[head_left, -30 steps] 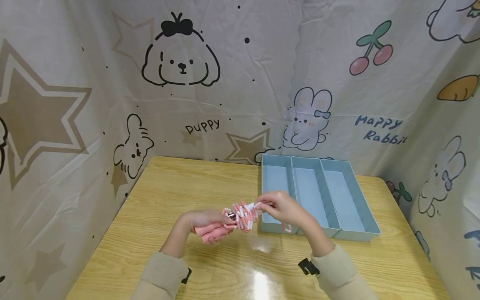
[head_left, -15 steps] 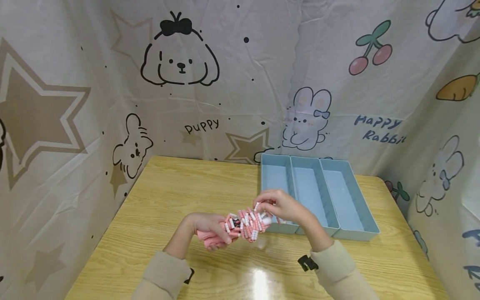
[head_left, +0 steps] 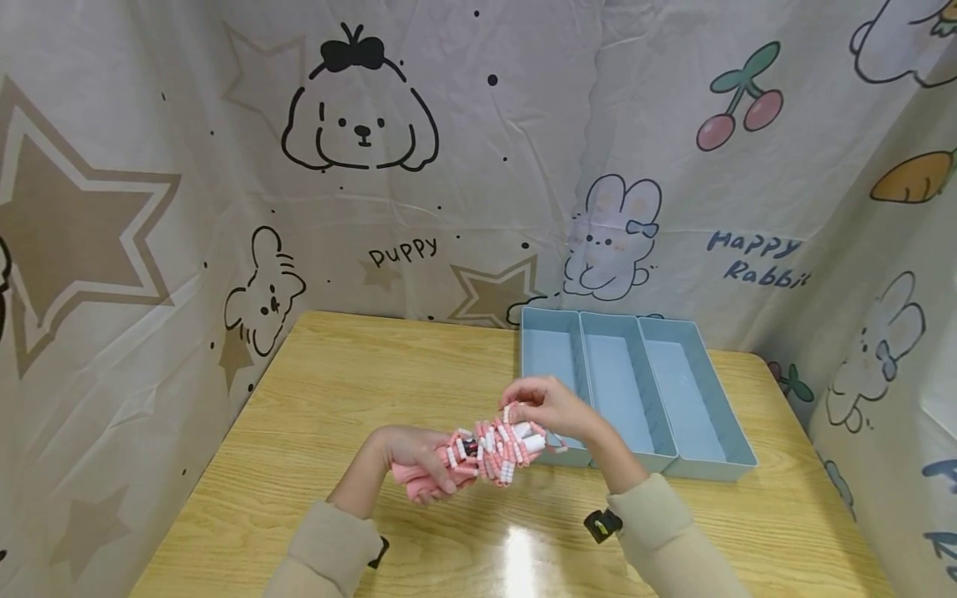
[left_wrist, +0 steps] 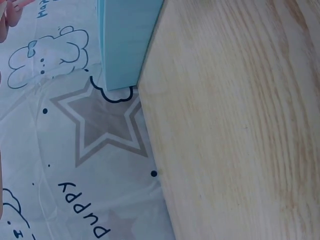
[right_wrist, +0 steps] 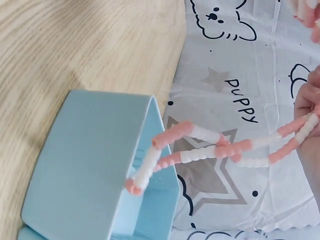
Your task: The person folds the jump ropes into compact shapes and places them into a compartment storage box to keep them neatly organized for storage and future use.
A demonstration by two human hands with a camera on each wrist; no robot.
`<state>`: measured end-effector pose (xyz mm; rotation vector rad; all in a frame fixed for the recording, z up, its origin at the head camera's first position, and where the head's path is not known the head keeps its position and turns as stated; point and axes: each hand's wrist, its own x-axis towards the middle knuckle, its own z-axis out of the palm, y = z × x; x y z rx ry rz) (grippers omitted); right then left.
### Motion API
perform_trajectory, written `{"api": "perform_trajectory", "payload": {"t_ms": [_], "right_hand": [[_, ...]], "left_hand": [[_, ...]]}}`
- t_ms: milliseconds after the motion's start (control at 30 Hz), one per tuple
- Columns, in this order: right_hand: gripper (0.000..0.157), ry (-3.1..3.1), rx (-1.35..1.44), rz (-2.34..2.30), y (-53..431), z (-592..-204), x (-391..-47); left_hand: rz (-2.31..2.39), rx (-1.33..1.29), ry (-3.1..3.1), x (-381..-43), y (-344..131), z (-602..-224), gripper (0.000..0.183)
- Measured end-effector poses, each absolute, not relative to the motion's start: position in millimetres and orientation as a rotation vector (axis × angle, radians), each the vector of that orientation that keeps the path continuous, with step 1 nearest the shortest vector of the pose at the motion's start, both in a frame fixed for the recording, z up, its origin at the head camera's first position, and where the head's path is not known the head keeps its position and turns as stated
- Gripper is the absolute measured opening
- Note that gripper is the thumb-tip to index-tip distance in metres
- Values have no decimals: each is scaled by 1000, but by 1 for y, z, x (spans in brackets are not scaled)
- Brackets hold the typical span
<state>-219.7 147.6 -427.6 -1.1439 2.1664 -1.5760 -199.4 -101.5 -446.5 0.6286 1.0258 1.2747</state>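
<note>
A beaded jump rope (head_left: pixel 493 453) in pink and white segments is bundled in tight coils over the table in the head view. My left hand (head_left: pixel 419 453) grips its pink handles (head_left: pixel 407 475) at the bundle's left end. At the other end, the fingers of my right hand (head_left: pixel 549 407) pinch the beaded cord. A loose loop of cord (right_wrist: pixel 200 154) hangs from the right hand in the right wrist view, in front of the blue bin. The left wrist view catches only some fingertips (left_wrist: pixel 12 15) at its upper left corner.
A light blue three-compartment bin (head_left: pixel 710 472) stands on the right of the wooden table (head_left: pixel 336 374), just behind the right hand. A patterned cloth (head_left: pixel 478 191) hangs around the table's back and sides.
The right hand has shifted slightly left, still pinching the cord. The bundle has turned a little so its right end sits lower, and the left hand has dipped slightly with it.
</note>
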Motion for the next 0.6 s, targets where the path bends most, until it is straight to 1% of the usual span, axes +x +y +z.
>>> {"api": "perform_trajectory", "payload": {"t_ms": [133, 233, 367, 467, 600], "right_hand": [[31, 2091, -1022, -1656, 146, -429, -220], [36, 2069, -966, -1685, 144, -430, -222], [31, 2009, -886, -1751, 141, -435, -224], [23, 1902, -837, -1859, 137, -441, -224], [19, 1757, -747, -1989, 131, -449, -220]], "left_hand": [[1281, 638, 998, -200, -102, -446, 12], [1288, 631, 983, -200, -103, -445, 12], [1304, 646, 976, -200, -105, -446, 13], [1326, 672, 973, -201, -105, -447, 14], [1338, 694, 993, -203, -107, -449, 12]]}}
